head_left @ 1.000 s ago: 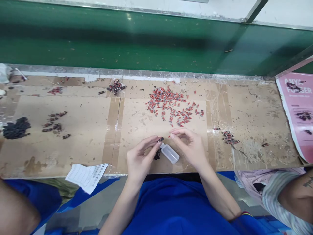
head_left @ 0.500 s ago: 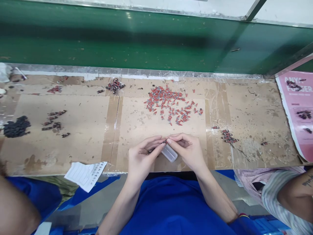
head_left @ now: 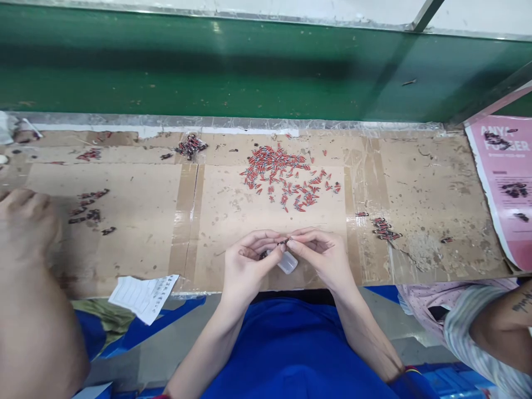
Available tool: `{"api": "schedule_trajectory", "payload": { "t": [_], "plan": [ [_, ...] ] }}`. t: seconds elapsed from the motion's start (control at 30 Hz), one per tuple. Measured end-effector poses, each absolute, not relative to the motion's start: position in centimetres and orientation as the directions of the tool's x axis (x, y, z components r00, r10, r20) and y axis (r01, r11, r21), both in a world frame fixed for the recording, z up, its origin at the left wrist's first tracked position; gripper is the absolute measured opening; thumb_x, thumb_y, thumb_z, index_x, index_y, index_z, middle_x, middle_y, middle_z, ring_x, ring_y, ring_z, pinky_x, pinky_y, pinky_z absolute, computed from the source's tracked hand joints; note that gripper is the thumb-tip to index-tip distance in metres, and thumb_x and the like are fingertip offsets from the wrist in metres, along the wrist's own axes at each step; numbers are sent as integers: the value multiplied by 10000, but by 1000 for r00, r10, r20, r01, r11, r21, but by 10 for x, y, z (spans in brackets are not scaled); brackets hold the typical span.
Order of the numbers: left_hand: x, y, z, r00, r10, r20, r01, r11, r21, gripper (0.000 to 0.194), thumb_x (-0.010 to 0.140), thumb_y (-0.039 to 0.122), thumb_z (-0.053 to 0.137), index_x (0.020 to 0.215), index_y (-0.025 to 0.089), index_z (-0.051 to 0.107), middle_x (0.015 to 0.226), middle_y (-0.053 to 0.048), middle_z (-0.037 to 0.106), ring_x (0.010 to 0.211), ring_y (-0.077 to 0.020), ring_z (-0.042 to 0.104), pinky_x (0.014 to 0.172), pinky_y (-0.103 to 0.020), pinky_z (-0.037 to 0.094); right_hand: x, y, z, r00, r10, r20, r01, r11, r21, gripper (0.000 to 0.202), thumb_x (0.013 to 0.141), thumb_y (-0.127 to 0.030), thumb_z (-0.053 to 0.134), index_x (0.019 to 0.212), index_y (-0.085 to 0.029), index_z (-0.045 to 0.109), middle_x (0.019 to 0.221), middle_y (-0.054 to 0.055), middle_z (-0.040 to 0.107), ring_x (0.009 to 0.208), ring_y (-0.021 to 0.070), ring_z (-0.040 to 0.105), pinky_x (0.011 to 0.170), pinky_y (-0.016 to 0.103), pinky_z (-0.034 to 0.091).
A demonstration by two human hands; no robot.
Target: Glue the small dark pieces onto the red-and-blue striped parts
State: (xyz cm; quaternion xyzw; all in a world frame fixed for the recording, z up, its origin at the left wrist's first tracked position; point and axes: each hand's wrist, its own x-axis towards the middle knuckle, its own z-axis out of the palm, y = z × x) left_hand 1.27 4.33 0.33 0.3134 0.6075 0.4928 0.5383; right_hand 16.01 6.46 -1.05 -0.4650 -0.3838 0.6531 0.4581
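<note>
My left hand and my right hand meet close to the table's front edge, thumbs and fingertips pinched. Between them is a small dark part, too small to identify. More dark pieces show beneath my left fingers; whether they are held there I cannot tell. Partly hidden under the fingertips is a translucent plastic container. Beyond my hands lies a spread pile of small red pieces with silvery ends.
Cardboard covers the table. Red-and-black parts lie grouped at the right, the left and the back. A co-worker's hand rests at far left; another person's arm is at right. Paper overhangs the front edge.
The co-worker's hand has come in from the left over the black pile. My hands stay together, shifted slightly right, and the small dark part shows more clearly between the fingertips.
</note>
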Motion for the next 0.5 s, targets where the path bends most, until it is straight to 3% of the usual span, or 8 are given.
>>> {"api": "schedule_trajectory", "payload": {
  "t": [0.17,0.33,0.4,0.5],
  "plan": [
    [22,43,1,-189,917,-351,-124,332,935,331,611,351,845,796,153,656,788,-91,776,725,-225,753,674,-313,625,167,58,-7,-123,972,-198,-75,-208,-975,118,748,-333,792,801,-232,761,886,39,770,817,191,743,763,333,628],
    [35,44,0,-92,968,-232,-105,223,969,464,681,372,818,1049,199,595,911,-87,787,825,-221,757,796,-351,619,183,53,-8,1,1000,-14,161,-14,-987,83,863,-288,653,864,-245,724,921,48,753,902,194,716,757,323,600],
    [31,46,2,-14,987,-163,-6,163,987,469,724,371,790,1122,212,599,1037,-100,774,943,-232,745,893,-379,595,201,56,-13,114,993,21,259,-10,-966,93,857,-316,656,868,-244,714,937,56,751,916,213,709,779,355,592],
    [8,49,5,23,998,-54,217,48,975,272,831,360,684,1059,212,672,1084,-87,760,1011,-231,726,939,-377,573,237,64,-24,364,927,89,426,-80,-901,182,854,-384,648,888,-217,712,960,92,735,925,252,695,803,428,577]
  ]
}}
